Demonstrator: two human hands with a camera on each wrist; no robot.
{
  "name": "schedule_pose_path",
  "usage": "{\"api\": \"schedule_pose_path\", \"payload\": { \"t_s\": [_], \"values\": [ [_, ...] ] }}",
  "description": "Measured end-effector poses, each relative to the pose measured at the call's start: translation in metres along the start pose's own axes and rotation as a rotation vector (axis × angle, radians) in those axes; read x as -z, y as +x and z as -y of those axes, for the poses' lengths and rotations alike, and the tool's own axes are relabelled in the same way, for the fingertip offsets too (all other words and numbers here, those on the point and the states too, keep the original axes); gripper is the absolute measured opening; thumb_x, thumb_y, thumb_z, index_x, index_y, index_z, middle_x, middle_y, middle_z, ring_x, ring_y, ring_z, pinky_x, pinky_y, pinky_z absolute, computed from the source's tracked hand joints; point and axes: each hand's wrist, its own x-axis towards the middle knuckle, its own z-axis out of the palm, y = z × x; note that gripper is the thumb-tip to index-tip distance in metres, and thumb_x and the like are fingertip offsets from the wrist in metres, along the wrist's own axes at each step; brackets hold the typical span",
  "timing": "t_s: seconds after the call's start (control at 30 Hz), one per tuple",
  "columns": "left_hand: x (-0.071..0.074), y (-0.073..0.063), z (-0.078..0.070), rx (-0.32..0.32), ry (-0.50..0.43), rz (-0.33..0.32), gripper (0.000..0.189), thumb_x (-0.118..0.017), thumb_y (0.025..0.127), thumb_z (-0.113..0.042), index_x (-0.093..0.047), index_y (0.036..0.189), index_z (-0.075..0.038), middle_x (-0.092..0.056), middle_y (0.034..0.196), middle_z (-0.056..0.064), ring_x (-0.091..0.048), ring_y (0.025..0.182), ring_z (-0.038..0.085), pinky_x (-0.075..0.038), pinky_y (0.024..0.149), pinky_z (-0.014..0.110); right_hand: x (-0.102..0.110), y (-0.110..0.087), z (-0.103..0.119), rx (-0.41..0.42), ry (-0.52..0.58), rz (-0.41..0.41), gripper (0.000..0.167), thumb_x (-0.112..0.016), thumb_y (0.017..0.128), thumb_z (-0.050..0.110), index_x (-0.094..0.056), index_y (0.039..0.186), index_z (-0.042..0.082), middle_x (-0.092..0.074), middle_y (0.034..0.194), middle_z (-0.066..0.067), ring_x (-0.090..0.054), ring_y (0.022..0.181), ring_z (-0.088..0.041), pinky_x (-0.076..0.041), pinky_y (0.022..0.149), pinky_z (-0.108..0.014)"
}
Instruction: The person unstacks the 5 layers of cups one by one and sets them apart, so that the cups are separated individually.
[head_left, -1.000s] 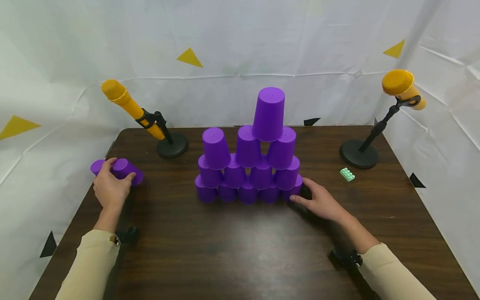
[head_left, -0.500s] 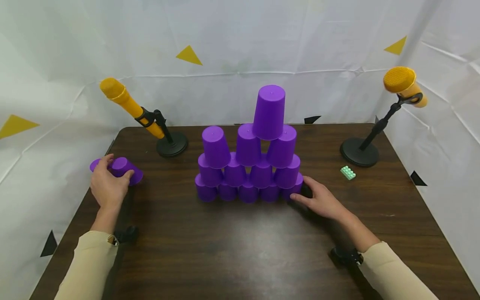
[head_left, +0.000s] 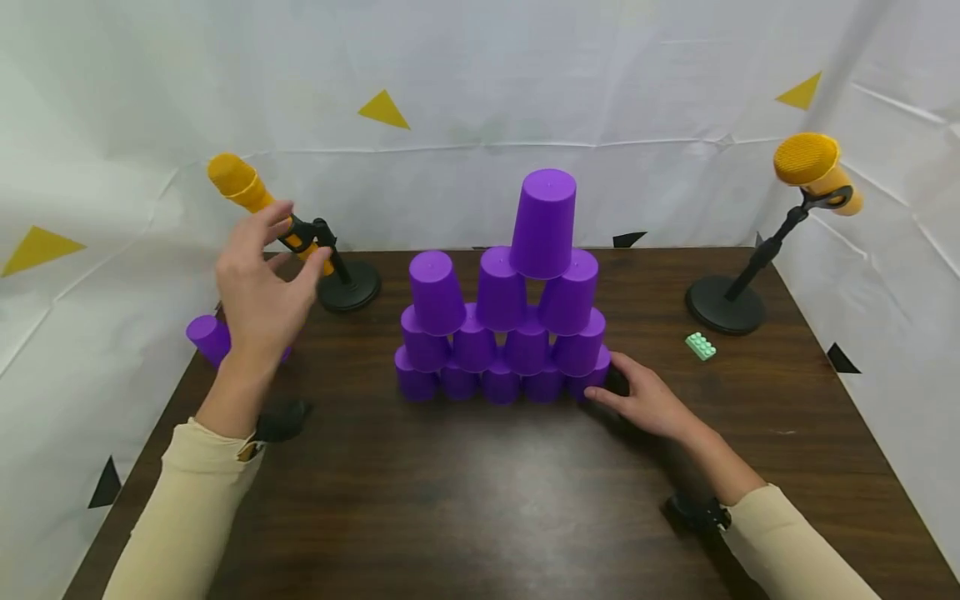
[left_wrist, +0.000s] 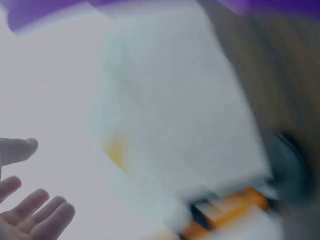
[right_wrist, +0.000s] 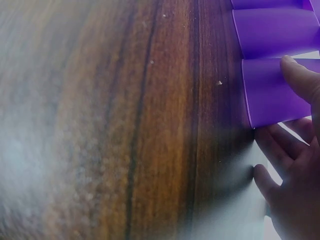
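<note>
Here, a white sheet (head_left: 480, 83) rises behind and along both sides of a dark wooden table (head_left: 480, 492). Toward the back of the table, about midway across, stands a stack of purple cups (head_left: 501, 292), all upside down: five along the bottom, four above those, three in the third row and one on top, set over the middle and right cups of that third row. My pale sleeves (head_left: 187, 508) reach in from the two near corners. A left microphone (head_left: 236, 179), yellow on a black stand, leans at the back left; a right microphone (head_left: 813, 162), also yellow on a black stand, tilts at the back right. My left hand (head_left: 261, 283) hangs in the air in front of the left microphone, empty, its thumb and fingers bent a little and wide apart. My right hand (head_left: 645, 402) is low at the stack's right end in a loose hold: the thumb lies on the front of the end cup (right_wrist: 270, 95) in the bottom row, the fingers round its outer side. Near the table's left edge a loose cup (head_left: 208, 337) shows beside my left wrist, and a sliver of a second cup (head_left: 286, 354) on that wrist's other side. A green toy block (head_left: 701, 346) lies just in front of the right microphone's base.
</note>
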Motion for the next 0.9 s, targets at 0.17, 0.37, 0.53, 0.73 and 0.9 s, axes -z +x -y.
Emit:
{"api": "schedule_pose_path", "payload": {
  "t_s": [0.17,0.37,0.53,0.73,0.9],
  "values": [
    [-0.027,0.008,-0.08,-0.234,-0.261,0.127,0.048,-0.078,0.083,-0.013,-0.062,0.129,-0.009,-0.064,0.123,0.004,-0.061,0.114,0.017,-0.058,0.079,0.041,0.0,0.001,-0.001,0.006,0.007,-0.003,0.071,-0.071,0.091,0.034,-0.04,0.147,0.003,-0.049,0.142,-0.021,-0.041,0.134,-0.04,-0.031,0.108,-0.059],
    [-0.064,0.006,-0.134,-0.286,-0.382,0.282,0.058,-0.076,0.086,-0.019,-0.053,0.139,-0.009,-0.058,0.133,0.004,-0.055,0.12,0.012,-0.055,0.086,0.037,-0.002,0.001,-0.002,0.014,0.014,-0.003,0.071,-0.071,0.091,0.034,-0.04,0.147,0.003,-0.049,0.143,-0.02,-0.042,0.134,-0.039,-0.031,0.108,-0.059],
    [-0.086,0.008,-0.148,-0.253,-0.385,0.364,0.065,-0.076,0.087,-0.025,-0.048,0.145,-0.014,-0.055,0.137,0.001,-0.05,0.123,0.008,-0.051,0.091,0.033,-0.002,0.001,-0.004,0.01,0.016,0.003,0.071,-0.07,0.092,0.035,-0.039,0.148,0.004,-0.049,0.143,-0.019,-0.041,0.134,-0.038,-0.03,0.108,-0.059],
    [-0.1,0.007,-0.152,-0.281,-0.453,0.371,0.061,-0.075,0.088,-0.023,-0.051,0.142,-0.011,-0.058,0.13,0.004,-0.053,0.119,0.009,-0.052,0.088,0.031,-0.001,0.0,-0.004,0.009,0.017,0.0,0.071,-0.07,0.092,0.035,-0.04,0.147,0.004,-0.049,0.143,-0.02,-0.042,0.134,-0.039,-0.031,0.108,-0.059],
    [-0.104,0.005,-0.153,-0.28,-0.471,0.352,0.057,-0.076,0.087,-0.019,-0.054,0.138,-0.009,-0.059,0.126,0.006,-0.058,0.113,0.011,-0.055,0.083,0.029,-0.001,-0.001,-0.003,0.016,0.016,-0.005,0.071,-0.071,0.091,0.033,-0.04,0.147,0.003,-0.049,0.142,-0.02,-0.042,0.133,-0.039,-0.031,0.108,-0.059]
  ]
}}
